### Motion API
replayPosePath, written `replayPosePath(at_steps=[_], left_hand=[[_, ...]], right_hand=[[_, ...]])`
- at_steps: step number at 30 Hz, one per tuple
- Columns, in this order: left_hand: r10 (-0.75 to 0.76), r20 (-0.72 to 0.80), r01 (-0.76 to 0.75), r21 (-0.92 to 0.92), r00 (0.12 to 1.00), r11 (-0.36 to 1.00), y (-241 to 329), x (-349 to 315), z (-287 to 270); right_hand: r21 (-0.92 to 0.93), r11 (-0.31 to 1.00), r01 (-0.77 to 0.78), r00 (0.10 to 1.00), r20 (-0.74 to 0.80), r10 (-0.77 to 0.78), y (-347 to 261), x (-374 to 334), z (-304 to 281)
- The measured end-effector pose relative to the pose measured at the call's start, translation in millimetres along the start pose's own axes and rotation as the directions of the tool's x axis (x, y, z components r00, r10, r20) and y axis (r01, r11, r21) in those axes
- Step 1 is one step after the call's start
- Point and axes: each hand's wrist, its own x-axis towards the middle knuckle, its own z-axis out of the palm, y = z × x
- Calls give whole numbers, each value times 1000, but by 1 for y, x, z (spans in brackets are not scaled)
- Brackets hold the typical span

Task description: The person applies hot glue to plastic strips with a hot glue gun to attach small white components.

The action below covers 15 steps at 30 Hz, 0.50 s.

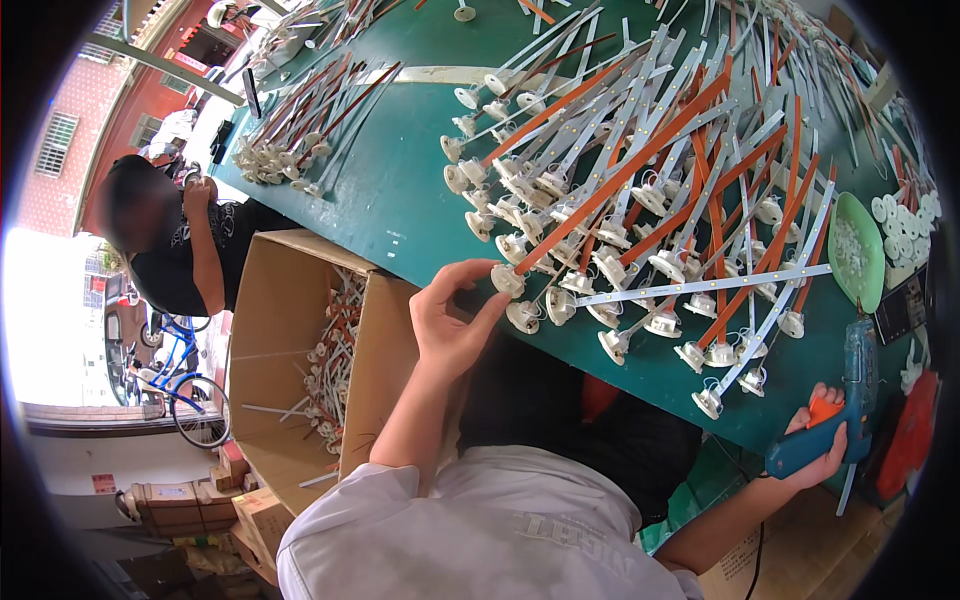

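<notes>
My left hand [450,318] pinches a round white plastic cap [508,282] between thumb and forefinger at the near edge of the green table. A long orange strip appears to run from this cap back over the pile. Under and behind it lie many LED strips [700,288], white or orange, each with a white round cap and thin wires at its near end. At the table's right front corner, my right hand [825,455] grips a blue glue gun [808,446] with an orange trigger. Its nose points up toward the green dish.
A green dish [857,250] of small white pieces stands at the right, beside stacked white discs [905,225]. A cardboard box [385,355] with more strips sits left of me. Another bundle [290,150] lies far left, near a seated person [180,235]. A cable [757,560] hangs at the lower right.
</notes>
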Motion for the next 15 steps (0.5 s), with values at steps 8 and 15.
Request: replayPosePath(at_steps=[8,15], left_hand=[[171,-113,-201,-344,979,917,-3,1,18],[181,-160,-233,-427,970,873,-8,2,14]], right_hand=[[-10,1000,-5,1000,1,5,-1,0,-1],[10,1000,-3,1000,-14,3,2,0,-1]])
